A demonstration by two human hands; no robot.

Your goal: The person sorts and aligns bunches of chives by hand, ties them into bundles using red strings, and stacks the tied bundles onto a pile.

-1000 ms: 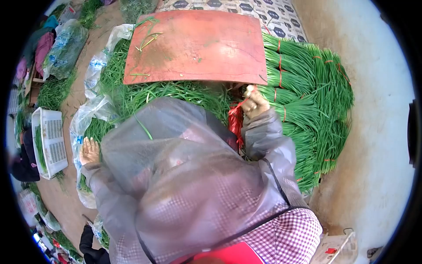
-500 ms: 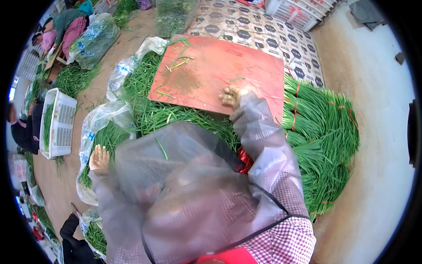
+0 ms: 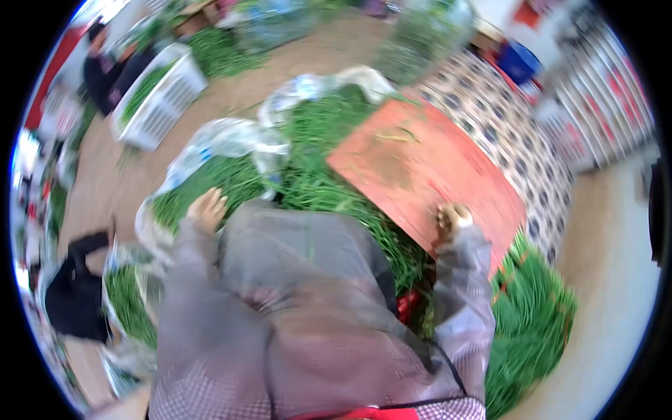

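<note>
My left hand (image 3: pixel 208 208), fingers extended and palm bare, is over the loose green chive-like stalks (image 3: pixel 234 180) in an open plastic bag (image 3: pixel 227 136). My right hand (image 3: pixel 453 218) is at the near right part of a red board (image 3: pixel 448 164), its fingers loosely bent and slightly apart; I see nothing in them. A few cut stalks (image 3: pixel 397 135) lie on the board's far part. Loose greens (image 3: pixel 329 185) spread along its left and lower edges. My clear plastic apron (image 3: pixel 301 245) covers my lap. Motion blurs the picture somewhat.
Banded green bundles (image 3: pixel 528 315) are stacked at the right beside the wall. Behind the board lies a patterned mat (image 3: pixel 511 119), with white crates (image 3: pixel 588 105) beyond. A white basket of greens (image 3: pixel 162 98) stands at upper left near a seated person (image 3: pixel 105 70). Another person (image 3: pixel 73 290) sits at left.
My view has turned left, so the board and bundles appear rotated and farther right and lower. My left hand now shows over the bagged greens; my right hand stays at the board.
</note>
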